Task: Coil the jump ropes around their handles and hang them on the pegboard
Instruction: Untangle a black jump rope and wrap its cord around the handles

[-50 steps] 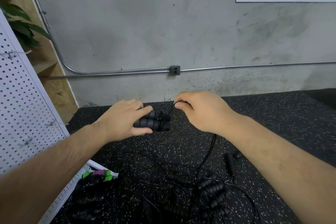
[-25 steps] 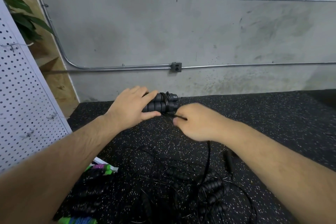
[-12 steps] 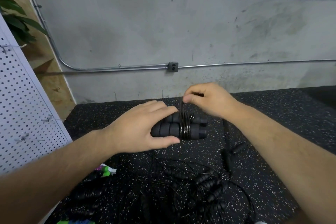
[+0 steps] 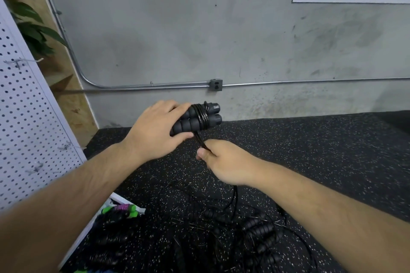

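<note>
My left hand (image 4: 155, 131) grips a pair of black ribbed jump-rope handles (image 4: 200, 119), held side by side in the air. Several turns of thin black rope (image 4: 201, 115) wrap around them near their right ends. Just below, my right hand (image 4: 224, 162) pinches the same rope, which runs taut up to the handles and trails down behind my wrist to the floor. The white pegboard (image 4: 26, 122) with wire hooks leans at the left.
More black jump ropes and handles (image 4: 259, 235) lie tangled on the speckled black rubber mat (image 4: 310, 150). Green and purple handles (image 4: 124, 209) lie by the pegboard's base. A concrete wall with a conduit and a plant stand behind.
My right hand has come from above the handles down to below them, pulling the rope around. My left hand has lifted the handles higher and further away.
</note>
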### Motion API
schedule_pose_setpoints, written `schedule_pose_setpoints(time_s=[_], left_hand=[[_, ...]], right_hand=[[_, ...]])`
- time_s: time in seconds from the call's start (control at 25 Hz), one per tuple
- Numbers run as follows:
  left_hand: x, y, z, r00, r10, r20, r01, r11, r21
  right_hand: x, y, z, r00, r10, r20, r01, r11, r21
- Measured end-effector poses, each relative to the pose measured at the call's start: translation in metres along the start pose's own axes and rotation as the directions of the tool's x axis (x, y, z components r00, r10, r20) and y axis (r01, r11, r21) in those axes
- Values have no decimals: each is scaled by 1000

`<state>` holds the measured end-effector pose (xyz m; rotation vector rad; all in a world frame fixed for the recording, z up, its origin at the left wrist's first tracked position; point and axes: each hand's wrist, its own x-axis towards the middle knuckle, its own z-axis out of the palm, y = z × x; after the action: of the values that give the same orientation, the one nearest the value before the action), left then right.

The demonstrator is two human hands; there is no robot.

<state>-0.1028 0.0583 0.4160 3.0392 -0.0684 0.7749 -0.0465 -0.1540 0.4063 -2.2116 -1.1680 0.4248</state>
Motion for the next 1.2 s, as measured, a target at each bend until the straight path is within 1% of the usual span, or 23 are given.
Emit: schedule_pose_setpoints(time_s=[0.08, 0.16, 0.24, 0.32, 0.36, 0.4, 0.48, 0.52, 0.6, 0.68, 0.72, 0.76, 0.8, 0.84, 0.88, 0.92, 0.96, 1.0, 1.08, 1.12, 1.2], left_hand=[[2, -9, 6, 998, -51, 35, 51, 999, -2], [2, -11, 12, 995, -57, 83, 60, 998, -25], [2, -9, 16, 992, -1, 126, 6, 999, -41], [2, -4, 17, 982, 69, 175, -57, 996, -69], [1, 0, 16, 975, 107, 197, -89, 991, -97], [-1, 5, 16, 965, 141, 219, -114, 985, -132], [-6, 19, 12, 944, 218, 249, -168, 964, -206], [-8, 27, 10, 934, 258, 249, -198, 950, -241], [-12, 44, 1, 926, 304, 223, -229, 924, -307], [-14, 55, -11, 936, 291, 200, -202, 905, -374], [-16, 58, -17, 943, 267, 197, -167, 895, -413], [-18, 61, -22, 950, 238, 200, -125, 881, -456], [-19, 62, -25, 957, 204, 206, -78, 867, -493], [-19, 63, -26, 966, 162, 201, -36, 857, -514], [-18, 62, -26, 978, 111, 175, -5, 856, -517], [-16, 60, -23, 989, 60, 132, 15, 864, -503], [-14, 56, -20, 997, 13, 83, 29, 876, -482], [-12, 50, -15, 999, -27, 43, 44, 888, -458], [-8, 35, -5, 997, -70, 10, 69, 920, -386], [-6, 28, 0, 997, -80, 8, 78, 937, -341], [-3, 17, 9, 994, -108, 1, 104, 958, -268]], right_hand=[[-8, -11, -9, 1000, 6, 6, -6, 999, -49], [-18, -20, -22, 999, 27, 20, -24, 993, -115], [-25, -25, -33, 1000, 13, -15, -17, 955, -297], [-27, -27, -44, 993, -57, -100, -2, 859, -512], [-27, -27, -49, 982, -116, -149, 7, 810, -586], [-26, -25, -55, 969, -167, -184, 14, 777, -630], [-21, -17, -66, 951, -217, -220, 28, 770, -638], [-19, -12, -72, 952, -206, -228, 22, 785, -619], [-15, 5, -80, 959, -162, -231, 19, 853, -521], [-10, 23, -82, 966, -121, -229, 38, 941, -336], [-6, 31, -81, 969, -105, -222, 66, 982, -175], [-5, 35, -79, 976, -70, -204, 80, 996, 42], [-5, 36, -73, 987, -11, -158, 59, 951, 304], [-5, 35, -64, 994, 43, -103, 9, 888, 461], [-4, 33, -52, 994, 78, -77, -37, 898, 438], [-4, 29, -39, 992, 97, -80, -68, 950, 304], [-4, 26, -26, 992, 95, -87, -77, 978, 192], [-4, 22, -14, 995, 49, -85, -38, 991, 131], [-5, 15, 1, 997, -8, -74, 23, 979, 205], [-4, 11, 4, 997, 5, -73, 10, 980, 199], [-6, 4, 7, 999, 37, -34, -34, 995, 94]])
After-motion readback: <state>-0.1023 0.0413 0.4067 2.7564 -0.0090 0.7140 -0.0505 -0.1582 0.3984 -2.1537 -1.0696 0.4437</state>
